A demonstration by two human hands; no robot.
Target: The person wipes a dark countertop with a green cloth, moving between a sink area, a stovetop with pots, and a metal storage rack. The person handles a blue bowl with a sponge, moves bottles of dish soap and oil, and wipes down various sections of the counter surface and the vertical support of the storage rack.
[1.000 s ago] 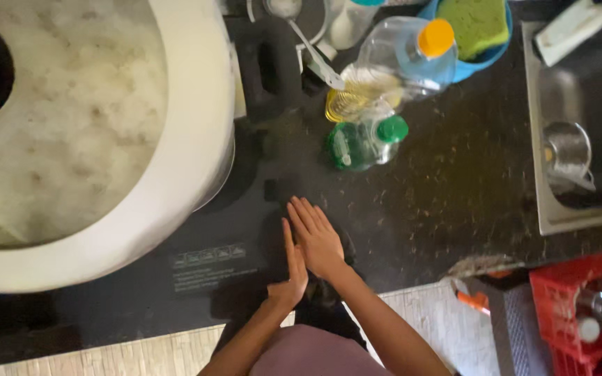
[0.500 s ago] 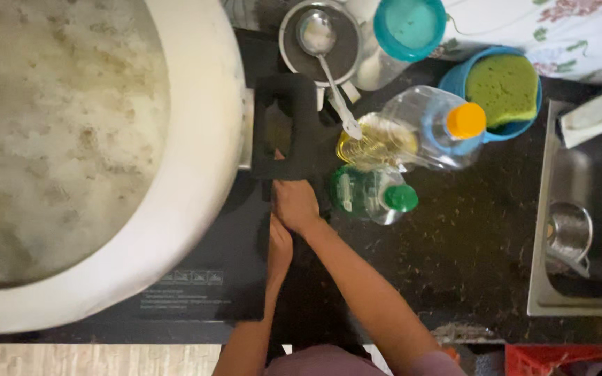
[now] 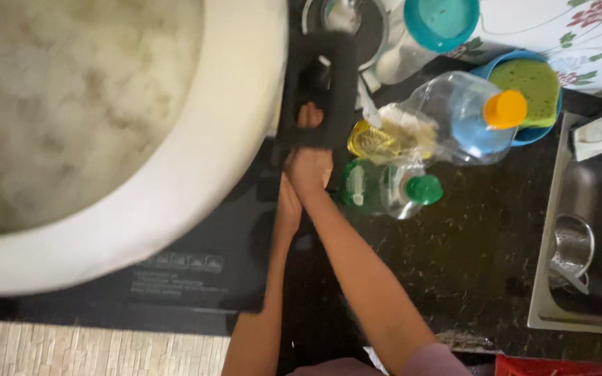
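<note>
**Both hands on the black handle next to the big white basin**

So looking down from the head cam, the right hand point(image 3: 309, 163) is up at a black, flat handle-like piece point(image 3: 318, 90) that sticks out from the side of the large white basin point(image 3: 242, 139). The fingers point(image 3: 309, 115) lie over the lower end of that black piece, so it sits right under and just beyond the hand, running away from the person toward the top of the shot. Looks like a hold on it, though how tightly the fingers are curled I honestly can't tell. The left hand point(image 3: 288, 209) is tucked just below the right one, touching its wrist side; whether it's grasping anything is hidden.

Just to the right of the hands: a small clear bottle with a green cap point(image 3: 384, 188) lying on its side, and a bigger clear bottle with an orange cap point(image 3: 454, 118) above it. All of this is on a dark speckled counter point(image 3: 468, 257), with a steel sink point(image 3: 580, 244) at the far right.
</note>
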